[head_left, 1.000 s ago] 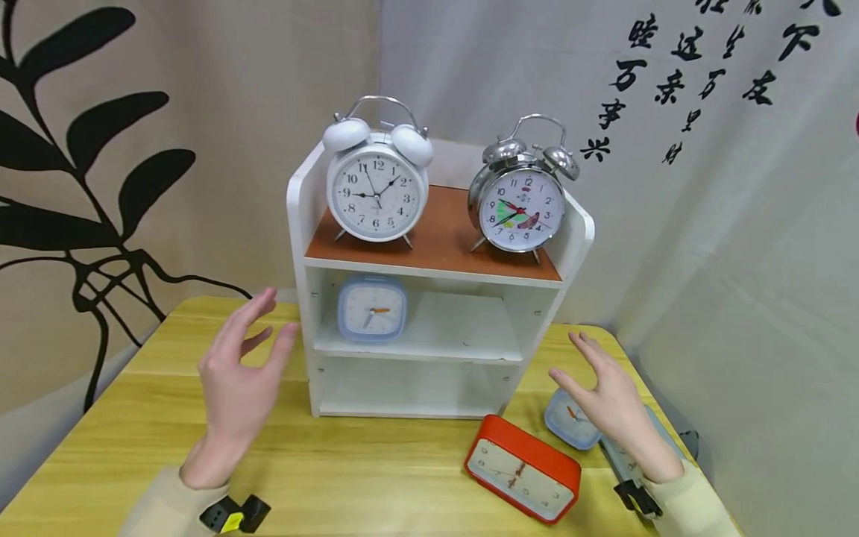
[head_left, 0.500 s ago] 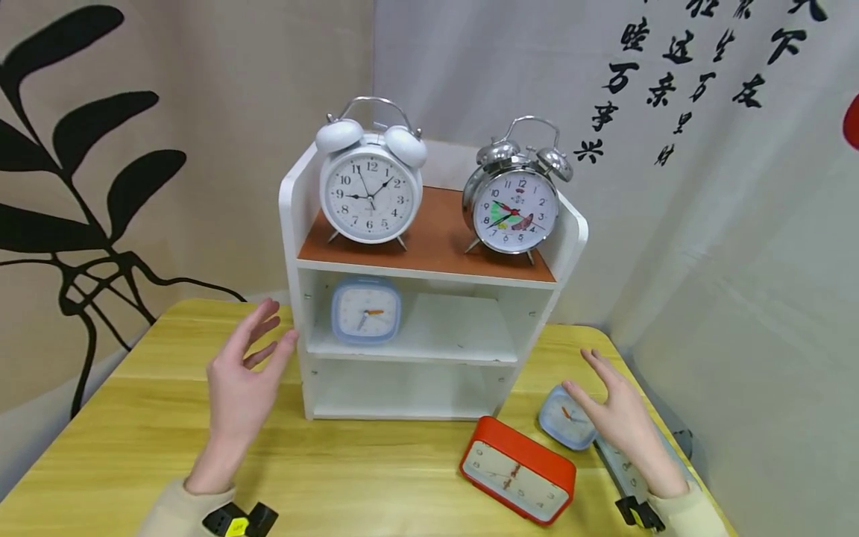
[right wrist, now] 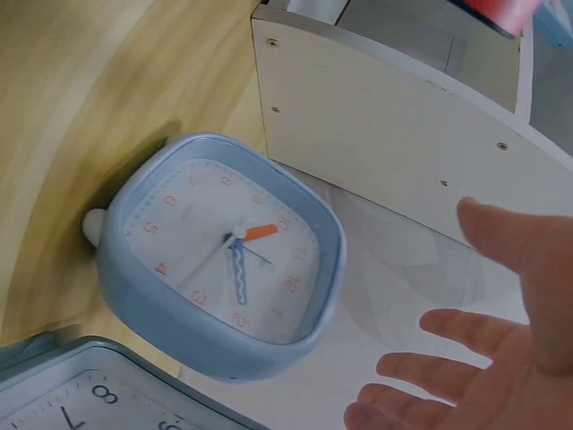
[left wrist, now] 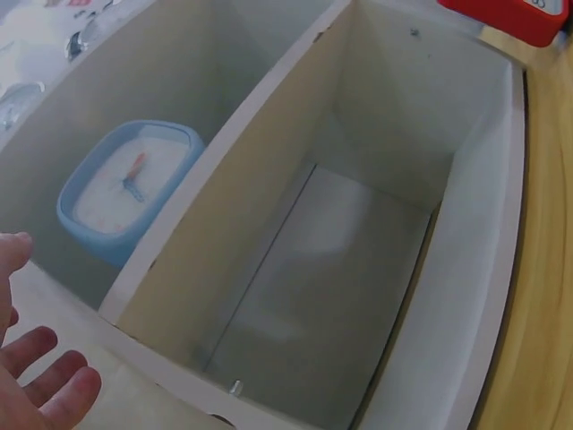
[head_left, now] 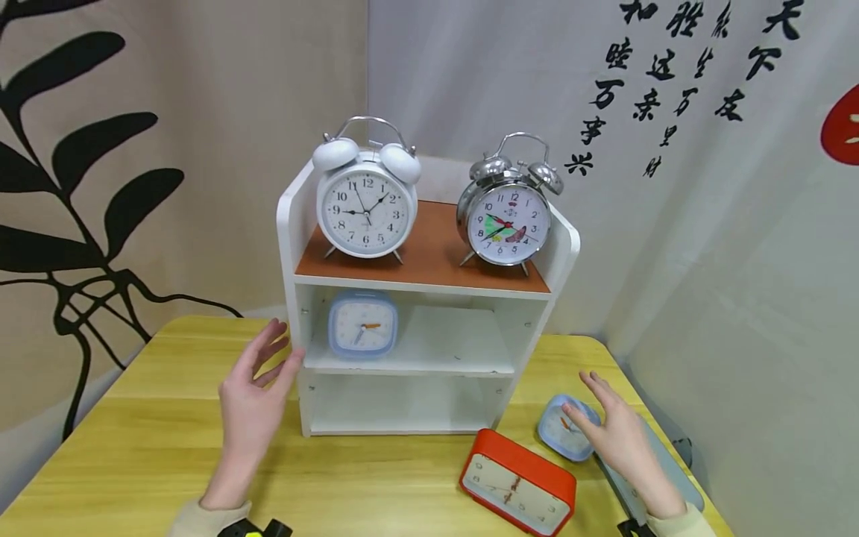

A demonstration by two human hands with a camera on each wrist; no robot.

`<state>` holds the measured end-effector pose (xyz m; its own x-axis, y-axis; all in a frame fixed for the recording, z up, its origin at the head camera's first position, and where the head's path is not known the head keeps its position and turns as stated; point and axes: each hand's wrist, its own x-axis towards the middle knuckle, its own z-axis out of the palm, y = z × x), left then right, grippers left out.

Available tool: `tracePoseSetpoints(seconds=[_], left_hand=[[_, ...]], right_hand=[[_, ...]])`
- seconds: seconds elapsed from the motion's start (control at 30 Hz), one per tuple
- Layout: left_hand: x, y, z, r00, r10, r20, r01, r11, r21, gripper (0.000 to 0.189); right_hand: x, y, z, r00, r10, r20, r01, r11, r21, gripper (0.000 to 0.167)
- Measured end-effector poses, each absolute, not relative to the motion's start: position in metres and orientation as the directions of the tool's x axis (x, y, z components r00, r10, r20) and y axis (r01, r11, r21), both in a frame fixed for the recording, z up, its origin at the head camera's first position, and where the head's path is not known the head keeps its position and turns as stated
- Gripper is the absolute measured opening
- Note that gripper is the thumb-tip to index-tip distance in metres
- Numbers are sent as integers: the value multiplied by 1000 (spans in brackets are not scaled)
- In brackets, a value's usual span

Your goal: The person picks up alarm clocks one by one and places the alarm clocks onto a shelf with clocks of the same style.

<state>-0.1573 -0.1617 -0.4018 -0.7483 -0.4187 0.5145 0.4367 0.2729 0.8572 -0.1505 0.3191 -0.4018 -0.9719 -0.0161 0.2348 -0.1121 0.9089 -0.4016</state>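
A black leafy design (head_left: 101,142) spreads across the beige backdrop (head_left: 248,149). Black characters (head_left: 661,66) and a red patch (head_left: 842,125) mark the grey curtain (head_left: 725,246).

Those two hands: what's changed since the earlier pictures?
The left hand has drifted slightly right, toward the shelf unit; the right hand has eased right and back. Nothing was grasped or released. The white clock, silver clock, red clock and shelf unit stayed put.
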Motion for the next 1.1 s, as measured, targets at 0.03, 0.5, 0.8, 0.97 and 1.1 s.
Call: tracePoseSetpoints(seconds=[0.03, 0.5, 0.8, 0.97, 1.1], left_hand=[[-158, -162, -403, -750, -419, 512, 434, 273, 858, 52], [-160, -154, -411, -792, -400, 462, 392, 247, 886, 52], [-162, -153, -413, -805, -364, 468, 388, 274, 880, 47], [-161, -155, -416, -812, -370, 451, 361, 287, 887, 46], [-162, -156, -417, -819, -367, 440, 348, 291, 891, 47]], right_hand=[[-151, 319, -403, -972, -17, 233, -112, 910, -400, 70], [-154, 327, -419, -982, -19, 188, -94, 913, -398, 73], [-154, 327, -430, -981, -21, 192, -94, 920, -379, 73], [-155, 329, -433, -983, -20, 181, -88, 923, -376, 71], [-157, 329, -435, -985, -22, 174, -87, 924, -374, 71]])
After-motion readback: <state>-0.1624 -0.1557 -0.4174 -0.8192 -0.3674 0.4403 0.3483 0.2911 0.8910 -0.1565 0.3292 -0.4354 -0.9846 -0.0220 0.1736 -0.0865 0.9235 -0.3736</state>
